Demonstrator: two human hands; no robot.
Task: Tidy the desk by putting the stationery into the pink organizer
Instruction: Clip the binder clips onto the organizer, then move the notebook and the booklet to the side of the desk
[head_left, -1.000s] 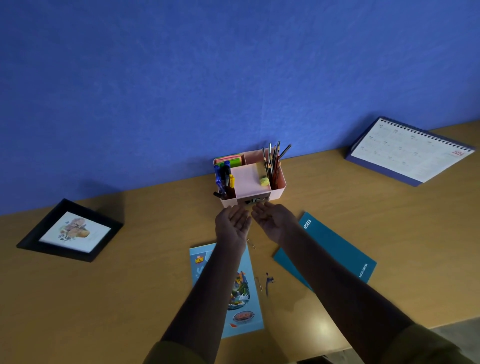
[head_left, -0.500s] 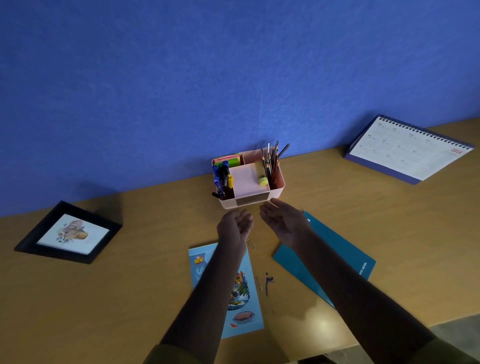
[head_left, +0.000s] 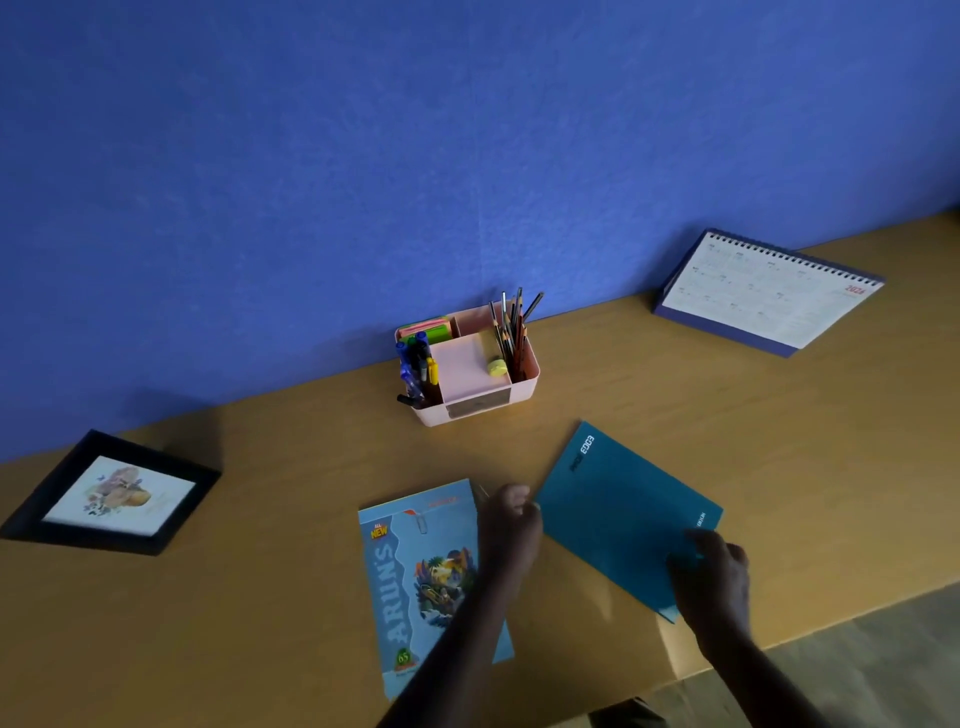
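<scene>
The pink organizer stands by the blue wall with pens, pencils, sticky notes and a yellow eraser in it. My left hand is low over the desk with curled fingers, right at the left corner of the teal notebook. Whether it holds anything is hidden. My right hand grips the notebook's near right corner. A paper clip lies on the light blue book. Another thin clip lies just left of my left hand.
A black picture frame lies at the far left. A desk calendar leans at the back right. The desk's front edge runs close behind my right hand, with floor beyond it.
Both hands have drawn back from the organizer towards me and dropped to the desk. The left now sits between the two books, and the right has taken the notebook's corner.
</scene>
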